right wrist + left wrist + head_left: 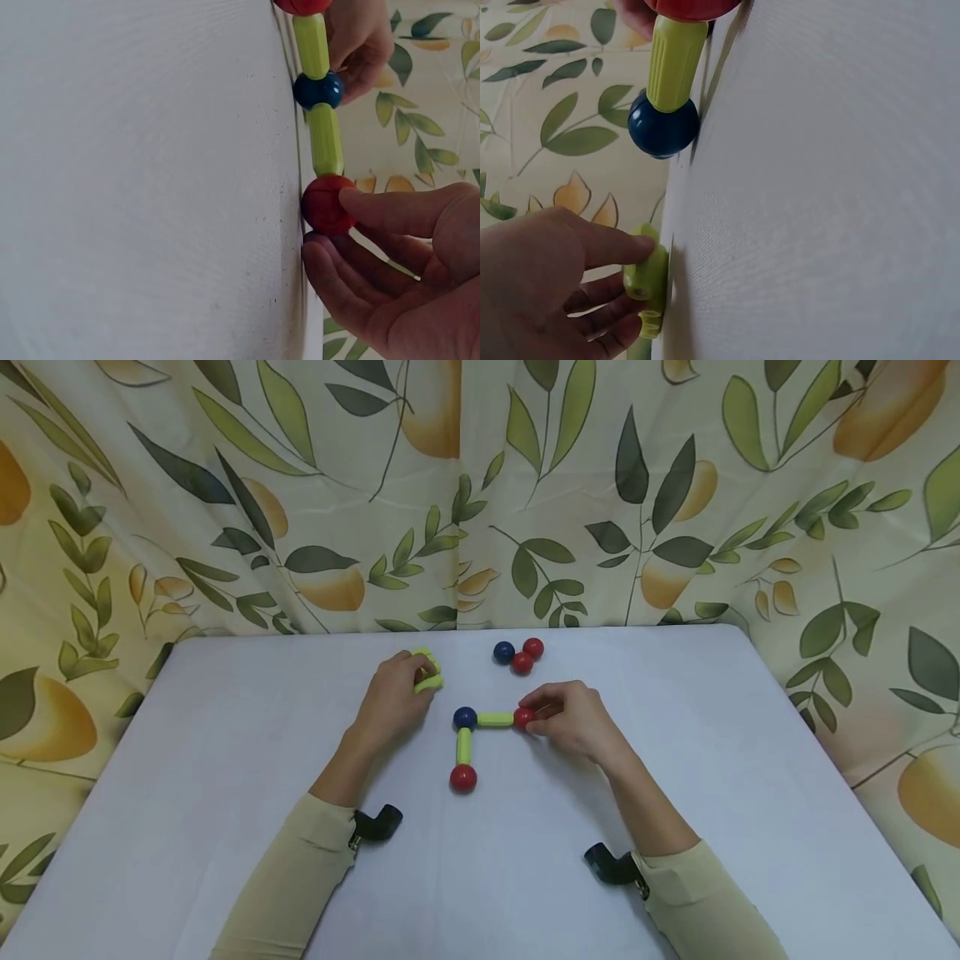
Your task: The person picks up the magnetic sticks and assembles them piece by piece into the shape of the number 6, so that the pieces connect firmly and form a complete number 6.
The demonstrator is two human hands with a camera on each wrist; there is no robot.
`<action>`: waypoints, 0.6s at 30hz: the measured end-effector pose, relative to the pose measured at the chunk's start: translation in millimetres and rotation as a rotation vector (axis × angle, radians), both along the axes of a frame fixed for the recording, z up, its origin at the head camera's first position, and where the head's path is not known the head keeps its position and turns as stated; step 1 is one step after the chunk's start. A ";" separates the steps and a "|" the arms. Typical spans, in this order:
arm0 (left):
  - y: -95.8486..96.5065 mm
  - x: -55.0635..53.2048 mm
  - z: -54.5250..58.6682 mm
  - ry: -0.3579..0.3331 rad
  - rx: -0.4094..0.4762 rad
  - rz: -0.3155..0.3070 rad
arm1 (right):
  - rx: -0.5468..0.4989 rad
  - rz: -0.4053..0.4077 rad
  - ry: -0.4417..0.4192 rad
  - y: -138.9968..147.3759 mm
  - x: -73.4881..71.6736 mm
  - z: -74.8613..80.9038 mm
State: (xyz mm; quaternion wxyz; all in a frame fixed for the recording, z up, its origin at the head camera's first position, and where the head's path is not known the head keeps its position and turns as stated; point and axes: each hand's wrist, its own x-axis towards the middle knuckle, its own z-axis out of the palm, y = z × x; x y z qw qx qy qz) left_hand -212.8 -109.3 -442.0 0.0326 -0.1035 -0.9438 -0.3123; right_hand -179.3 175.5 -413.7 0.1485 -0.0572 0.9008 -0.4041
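Note:
An L of toy pieces lies on the table: a blue ball [465, 718] at the corner, two yellow-green rods [495, 719] leading from it, and a red ball at each free end. My right hand [573, 718] pinches the far-end red ball [328, 204] between thumb and fingers. The nearer red ball [463, 778] is untouched. To the left and farther back, my left hand [393, 693] pinches a yellow-green rod [640, 274] from a small group of rods. Its fingers partly hide that group in the head view.
Behind the L, a loose blue ball [504, 652] sits beside two loose red balls [522, 663]. The white table [225, 777] ends at a patterned curtain [525, 485]. Each sleeve carries a black wrist camera [378, 823].

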 end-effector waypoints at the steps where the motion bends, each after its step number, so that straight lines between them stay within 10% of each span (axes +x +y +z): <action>1: 0.2 0.4 1.1 -0.005 0.005 0.002 | 0.000 0.000 0.002 -0.1 -0.2 0.2; 18: 4.9 20.5 24.7 -0.159 0.147 0.050 | -0.013 -0.007 -0.016 0.2 -1.7 -1.0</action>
